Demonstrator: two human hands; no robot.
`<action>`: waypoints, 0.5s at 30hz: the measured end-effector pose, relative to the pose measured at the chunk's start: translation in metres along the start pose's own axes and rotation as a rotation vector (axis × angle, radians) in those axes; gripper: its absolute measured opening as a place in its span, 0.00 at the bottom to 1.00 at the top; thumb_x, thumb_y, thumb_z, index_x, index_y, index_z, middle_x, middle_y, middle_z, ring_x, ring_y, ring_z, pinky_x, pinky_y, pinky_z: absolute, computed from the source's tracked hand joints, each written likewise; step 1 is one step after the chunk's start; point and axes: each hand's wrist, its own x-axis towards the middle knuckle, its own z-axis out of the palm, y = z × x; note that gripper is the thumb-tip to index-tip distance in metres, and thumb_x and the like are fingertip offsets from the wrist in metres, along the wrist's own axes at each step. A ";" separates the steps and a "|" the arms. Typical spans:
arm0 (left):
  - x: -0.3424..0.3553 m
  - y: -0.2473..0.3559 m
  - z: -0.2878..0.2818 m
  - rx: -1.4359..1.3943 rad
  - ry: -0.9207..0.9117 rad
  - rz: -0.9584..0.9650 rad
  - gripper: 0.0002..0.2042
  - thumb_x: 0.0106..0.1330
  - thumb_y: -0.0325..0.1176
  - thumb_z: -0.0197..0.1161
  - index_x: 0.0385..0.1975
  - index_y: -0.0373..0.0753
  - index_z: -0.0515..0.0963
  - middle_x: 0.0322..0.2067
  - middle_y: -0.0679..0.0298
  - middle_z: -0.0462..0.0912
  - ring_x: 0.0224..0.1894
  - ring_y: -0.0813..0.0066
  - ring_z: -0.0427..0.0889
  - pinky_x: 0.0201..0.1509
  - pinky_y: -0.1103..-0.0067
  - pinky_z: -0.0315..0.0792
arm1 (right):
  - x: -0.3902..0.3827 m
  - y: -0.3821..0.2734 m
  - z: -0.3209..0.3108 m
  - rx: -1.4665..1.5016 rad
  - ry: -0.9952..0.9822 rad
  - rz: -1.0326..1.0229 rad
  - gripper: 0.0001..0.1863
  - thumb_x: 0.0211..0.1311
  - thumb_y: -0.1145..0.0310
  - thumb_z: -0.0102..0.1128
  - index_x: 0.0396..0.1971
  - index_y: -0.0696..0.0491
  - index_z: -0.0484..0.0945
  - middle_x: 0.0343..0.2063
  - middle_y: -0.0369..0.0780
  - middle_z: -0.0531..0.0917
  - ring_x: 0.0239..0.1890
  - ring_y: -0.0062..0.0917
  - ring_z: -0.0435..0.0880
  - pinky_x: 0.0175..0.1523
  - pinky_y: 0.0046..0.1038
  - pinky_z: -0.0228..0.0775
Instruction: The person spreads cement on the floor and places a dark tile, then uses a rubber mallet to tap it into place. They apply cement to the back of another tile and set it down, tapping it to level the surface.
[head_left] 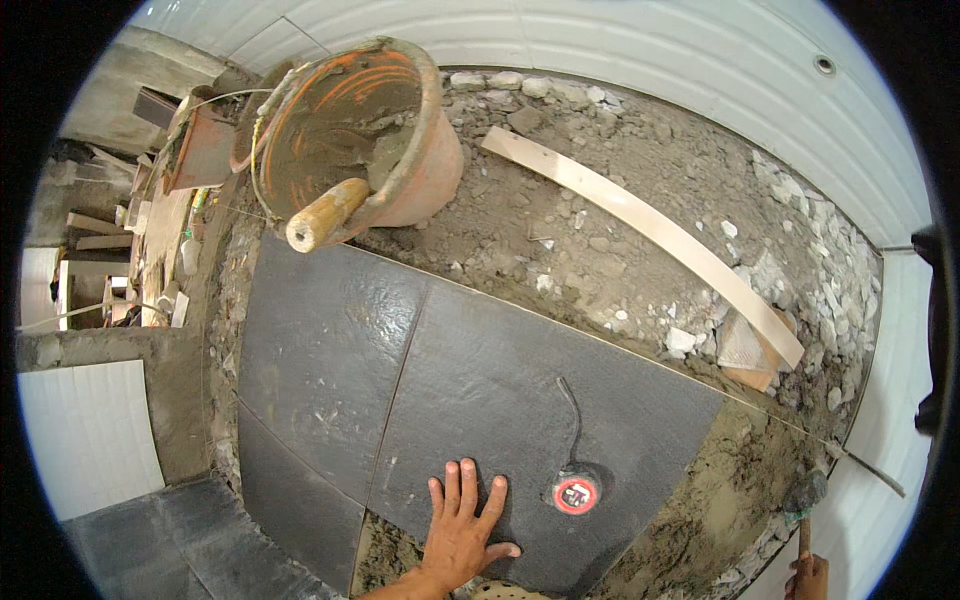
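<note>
My left hand (465, 530) lies flat with spread fingers on a dark grey floor tile (500, 375). A round tape measure (575, 494) with a red and black label rests on the same tile, right of my left hand, its dark strap stretched out behind it. At the lower right edge, my right hand (808, 578) is closed around the wooden handle of a mallet (806, 494) with a dark head. Another dark tile (330, 330) adjoins on the left, with a narrow joint between. Wet mortar (715, 500) shows beside the right edge of the tile.
An orange bucket (440, 165) smeared with mortar stands behind the tiles, a wooden tool handle (330, 213) jutting over its rim. A pale wooden strip (650, 225) lies across rubble and soil (590, 255). White ribbed panels (640, 40) border the area. A taut string (560, 302) runs along the tiles' far edge.
</note>
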 end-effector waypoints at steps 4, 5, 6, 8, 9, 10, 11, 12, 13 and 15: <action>0.001 -0.003 0.001 0.030 -0.043 0.003 0.59 0.51 0.68 0.70 0.77 0.41 0.49 0.74 0.26 0.32 0.76 0.23 0.27 0.69 0.29 0.40 | 0.002 -0.001 0.001 0.032 -0.010 -0.003 0.23 0.80 0.53 0.44 0.51 0.58 0.78 0.15 0.32 0.72 0.10 0.17 0.67 0.13 0.22 0.61; 0.001 -0.003 0.001 0.027 -0.041 0.005 0.59 0.51 0.68 0.70 0.77 0.41 0.49 0.74 0.26 0.32 0.76 0.22 0.28 0.69 0.29 0.40 | 0.003 -0.002 0.002 0.035 -0.005 0.009 0.23 0.80 0.53 0.44 0.51 0.58 0.78 0.15 0.32 0.72 0.10 0.17 0.67 0.13 0.22 0.61; 0.001 -0.003 0.002 0.020 -0.065 -0.001 0.59 0.51 0.68 0.70 0.77 0.41 0.48 0.74 0.25 0.32 0.76 0.22 0.29 0.69 0.29 0.40 | 0.004 -0.002 0.003 0.025 -0.011 -0.007 0.23 0.79 0.53 0.45 0.52 0.58 0.78 0.15 0.33 0.72 0.10 0.17 0.67 0.13 0.23 0.61; -0.001 -0.004 0.002 0.035 -0.047 -0.028 0.60 0.50 0.68 0.71 0.77 0.40 0.48 0.73 0.24 0.32 0.76 0.21 0.30 0.69 0.29 0.39 | 0.004 -0.003 0.004 0.009 -0.014 -0.017 0.23 0.79 0.52 0.47 0.53 0.57 0.78 0.15 0.33 0.72 0.10 0.17 0.69 0.13 0.23 0.62; 0.000 -0.003 0.004 0.033 -0.047 -0.015 0.60 0.50 0.68 0.71 0.77 0.40 0.48 0.73 0.24 0.32 0.76 0.21 0.30 0.70 0.29 0.39 | 0.005 -0.005 0.006 0.017 0.060 -0.046 0.24 0.79 0.49 0.47 0.45 0.58 0.76 0.12 0.34 0.70 0.08 0.19 0.66 0.12 0.25 0.59; -0.001 -0.001 0.005 0.027 -0.032 -0.021 0.60 0.48 0.66 0.72 0.77 0.41 0.49 0.73 0.25 0.34 0.76 0.22 0.32 0.70 0.30 0.39 | 0.004 -0.007 0.008 0.018 0.156 -0.054 0.27 0.78 0.46 0.47 0.36 0.59 0.74 0.09 0.36 0.68 0.06 0.21 0.64 0.10 0.28 0.55; -0.001 -0.001 0.005 0.017 0.000 -0.017 0.60 0.47 0.65 0.74 0.77 0.41 0.50 0.74 0.26 0.35 0.76 0.22 0.33 0.71 0.31 0.39 | 0.002 -0.009 0.009 0.014 0.114 -0.026 0.26 0.78 0.47 0.47 0.37 0.59 0.74 0.10 0.36 0.68 0.06 0.21 0.64 0.11 0.27 0.55; -0.001 0.000 0.005 0.007 0.047 -0.018 0.61 0.45 0.64 0.75 0.77 0.42 0.51 0.74 0.26 0.36 0.76 0.23 0.34 0.72 0.32 0.38 | 0.001 -0.013 0.010 -0.001 0.090 0.023 0.25 0.79 0.48 0.48 0.38 0.59 0.73 0.10 0.35 0.68 0.07 0.20 0.64 0.11 0.27 0.55; 0.001 0.001 0.006 0.029 0.023 -0.012 0.62 0.46 0.65 0.74 0.77 0.41 0.48 0.74 0.26 0.34 0.76 0.22 0.32 0.72 0.32 0.37 | -0.002 -0.016 0.010 0.016 0.073 0.030 0.25 0.79 0.48 0.47 0.38 0.59 0.74 0.10 0.36 0.68 0.07 0.20 0.64 0.11 0.27 0.55; 0.001 0.003 0.005 0.086 0.005 -0.026 0.64 0.48 0.68 0.72 0.78 0.39 0.42 0.73 0.24 0.29 0.76 0.22 0.29 0.71 0.31 0.35 | -0.005 -0.022 0.014 0.023 0.074 0.066 0.25 0.79 0.48 0.47 0.38 0.59 0.74 0.11 0.36 0.69 0.08 0.20 0.64 0.11 0.26 0.54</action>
